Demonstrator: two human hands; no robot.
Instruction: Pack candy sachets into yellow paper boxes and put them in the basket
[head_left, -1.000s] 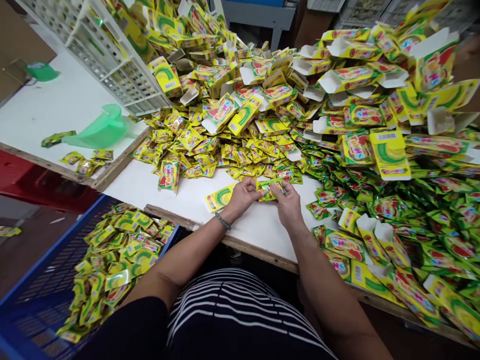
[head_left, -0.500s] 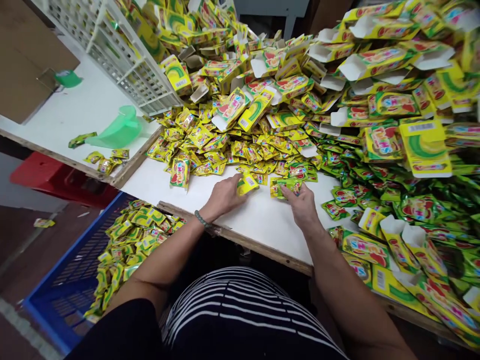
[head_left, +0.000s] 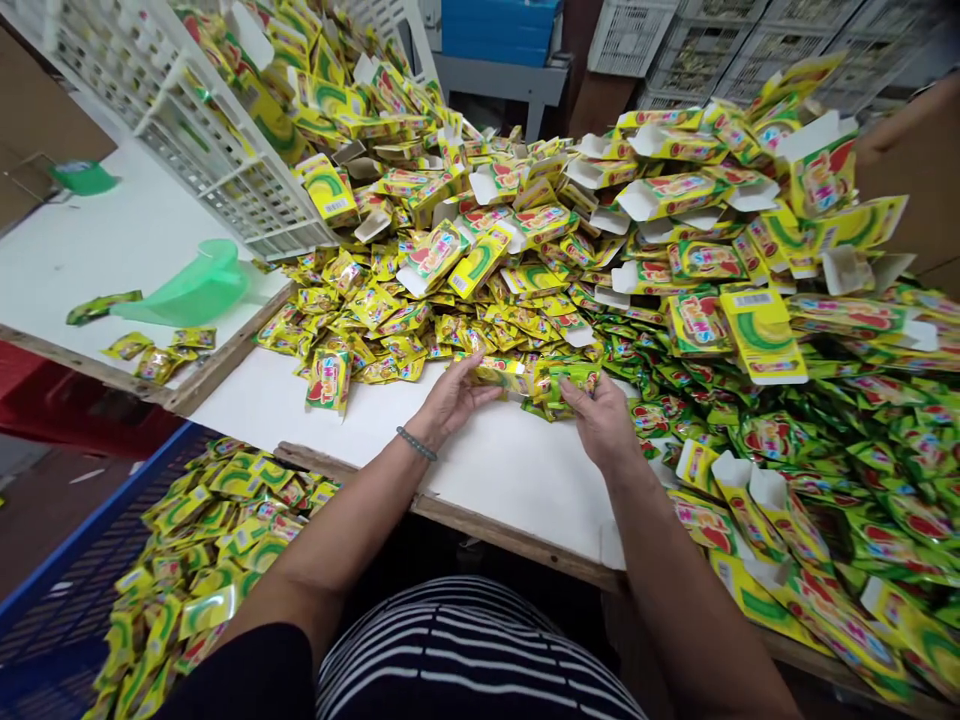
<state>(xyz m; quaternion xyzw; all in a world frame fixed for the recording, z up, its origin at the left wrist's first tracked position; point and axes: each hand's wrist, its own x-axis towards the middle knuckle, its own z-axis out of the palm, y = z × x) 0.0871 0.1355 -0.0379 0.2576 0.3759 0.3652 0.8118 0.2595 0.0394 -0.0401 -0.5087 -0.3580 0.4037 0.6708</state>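
The person's two hands meet at the near edge of the sachet heap on the white table. The left hand pinches one yellow sachet between thumb and fingertips, the packet pointing toward 3 o'clock. The right hand, just beside it at 3 o'clock, has its fingers curled round a small bunch of green sachets; how many are in the bunch cannot be told. The two loads nearly touch. One beaded bracelet sits on the left wrist.

At 12 o'clock from the hands lies the pile of yellow sachets, far too many to count, and beyond it a heap of open yellow cartons, dozens of them. From 3 to 5 o'clock spreads the pile of green sachets. One sachet stands alone at 9 o'clock. One green scoop lies at 10 o'clock, one white crate tipped above it. At 7 o'clock one blue crate holds filled yellow packs
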